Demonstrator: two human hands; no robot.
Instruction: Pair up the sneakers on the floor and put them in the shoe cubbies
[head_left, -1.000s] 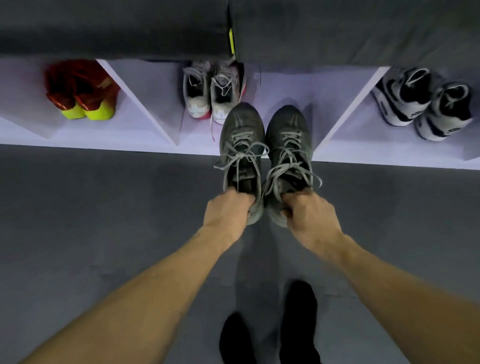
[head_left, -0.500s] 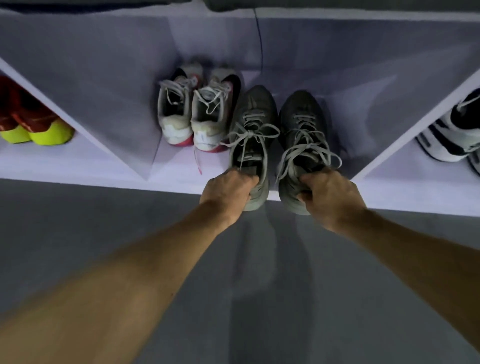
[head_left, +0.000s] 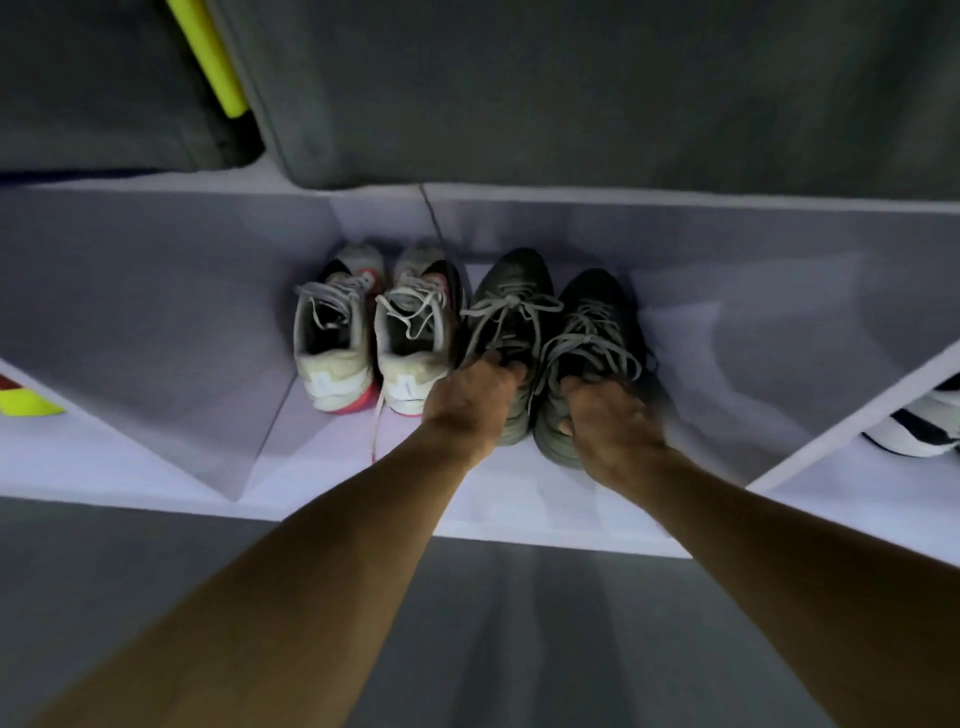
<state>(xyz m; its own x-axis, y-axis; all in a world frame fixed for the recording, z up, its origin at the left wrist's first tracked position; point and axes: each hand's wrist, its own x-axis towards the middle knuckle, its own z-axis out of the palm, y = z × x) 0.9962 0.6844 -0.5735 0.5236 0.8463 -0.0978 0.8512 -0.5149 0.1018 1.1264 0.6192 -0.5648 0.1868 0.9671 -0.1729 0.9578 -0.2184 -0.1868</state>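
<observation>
Inside the middle cubby (head_left: 519, 499): pair of grey sneakers, left shoe (head_left: 511, 312), right shoe (head_left: 597, 332), now carried in off the floor and set down beside the white-and-pink pair (head_left: 374, 338); placement judged nearly done, release outstanding; left hand (head_left: 470, 400) fingers curled into the left shoe's collar; right hand (head_left: 608, 421) fingers gripping the right shoe's heel; neighbouring cubbies hold other pairs.

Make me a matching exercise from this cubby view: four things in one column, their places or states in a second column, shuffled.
1. grey sneakers
2. white sneakers
3. black-and-white sneaker
4. yellow-soled shoe

a. far left cubby, mostly cut off
b. gripped at the heels, one per hand
c. right cubby
d. middle cubby, left side, untouched

Pairs: 1-b, 2-d, 3-c, 4-a
</observation>
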